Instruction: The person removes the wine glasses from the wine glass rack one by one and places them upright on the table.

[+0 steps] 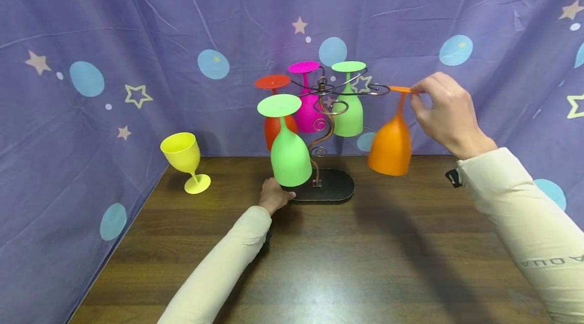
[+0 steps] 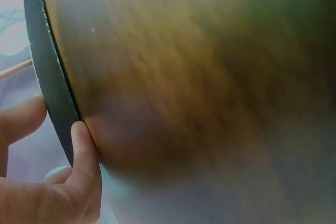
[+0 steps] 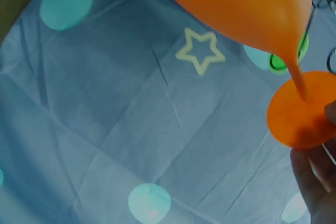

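My right hand (image 1: 449, 113) pinches the foot of an orange plastic goblet (image 1: 391, 146), which hangs upside down and slightly tilted beside a curled wire arm of the metal glass rack (image 1: 322, 88). In the right wrist view, fingertips (image 3: 307, 177) hold the rim of the goblet's round orange foot (image 3: 294, 121). My left hand (image 1: 272, 196) grips the left end of the rack's black oval base (image 1: 333, 189). The left wrist view shows the base edge (image 2: 50, 72) between thumb and fingers. Whether the orange foot touches the wire, I cannot tell.
Upside down on the rack hang a red goblet (image 1: 272, 126), a magenta goblet (image 1: 310, 111), a rear green goblet (image 1: 349, 116) and a front green goblet (image 1: 291, 159). A yellow goblet (image 1: 182, 154) stands upright on the wooden table (image 1: 319, 263). Behind is a patterned purple curtain (image 1: 255, 9).
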